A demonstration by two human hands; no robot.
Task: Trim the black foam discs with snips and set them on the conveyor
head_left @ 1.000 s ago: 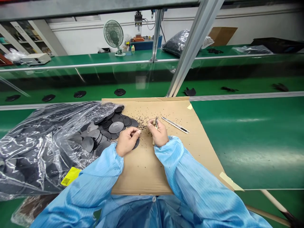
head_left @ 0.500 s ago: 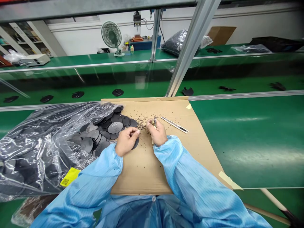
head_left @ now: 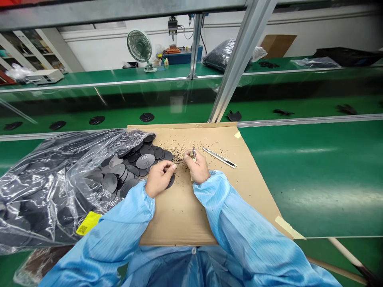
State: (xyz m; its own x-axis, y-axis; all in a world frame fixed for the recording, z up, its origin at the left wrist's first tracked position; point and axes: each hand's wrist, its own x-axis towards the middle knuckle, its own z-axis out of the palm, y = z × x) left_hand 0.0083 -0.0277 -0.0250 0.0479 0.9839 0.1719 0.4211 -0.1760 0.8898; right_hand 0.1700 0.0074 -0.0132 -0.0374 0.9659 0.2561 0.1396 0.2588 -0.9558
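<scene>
Black discs (head_left: 158, 152): heaped at the left of the cardboard sheet (head_left: 179, 219), running back into a clear plastic bag (head_left: 44, 191); one lies partly under the left hand (head_left: 160, 179).
Handling: discs look thin, light and slightly flexible, probably best taken by the rim; smooth faces may let the heap slide when one is pulled out.
Grey disc: one paler disc (head_left: 145, 161) with an embossed panel lies on top of the heap.
Count: two hands; disc heap too overlapped for an exact count, well over twenty showing; seven dark pieces on the green strip beyond.
Left hand: fingers and thumb pinched together just above the disc's edge; cannot tell whether anything small sits between them.
Right hand (head_left: 197, 167): fingers closed around a small metal tool (head_left: 194, 154), its tip pointing up; exact kind too small to tell.
Black specks (head_left: 178, 157): many, uncounted, strewn over the cardboard, thickest beside the heap; they look loose and easily scattered.
Knife: one metal craft knife (head_left: 220, 157) lies on the cardboard near the right hand, not touching it.
Bench: green bench (head_left: 311, 179) carries the cardboard and bag.
Sleeves: blue sleeves (head_left: 239, 227) cover both arms to the wrists.
</scene>
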